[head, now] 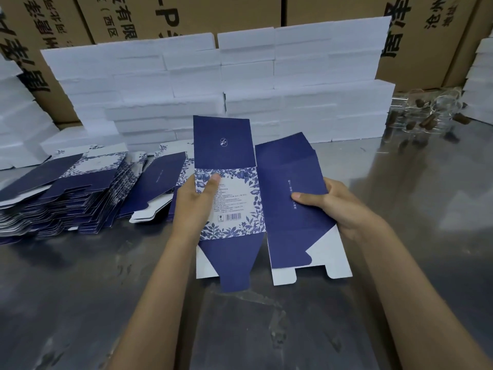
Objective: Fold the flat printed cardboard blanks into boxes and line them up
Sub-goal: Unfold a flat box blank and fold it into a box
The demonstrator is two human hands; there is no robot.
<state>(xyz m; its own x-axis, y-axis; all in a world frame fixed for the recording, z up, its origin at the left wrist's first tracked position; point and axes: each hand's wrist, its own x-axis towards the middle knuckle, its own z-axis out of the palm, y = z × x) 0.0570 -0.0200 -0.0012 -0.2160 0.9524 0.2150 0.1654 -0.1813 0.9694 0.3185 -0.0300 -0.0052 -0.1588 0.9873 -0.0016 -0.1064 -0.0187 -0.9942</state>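
Evidently early in one fold, the left hand (196,201) and right hand (333,206) each pinch a side of a flat blank (240,198) held above the worktop (80,289); next, squeezing its edges inward should open it into a sleeve.

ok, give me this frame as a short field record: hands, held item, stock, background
left hand: grips the floral barcode panel of the cardboard blank, thumb on top
right hand: grips the blank's plain navy panel, thumb on top
blank state: half opened, held above the metal table, end flaps unfolded
flat blanks: pile on the table to the left
white boxes: stacked wall behind
brown cartons: at the back
corked glass bottles: far right, blurred
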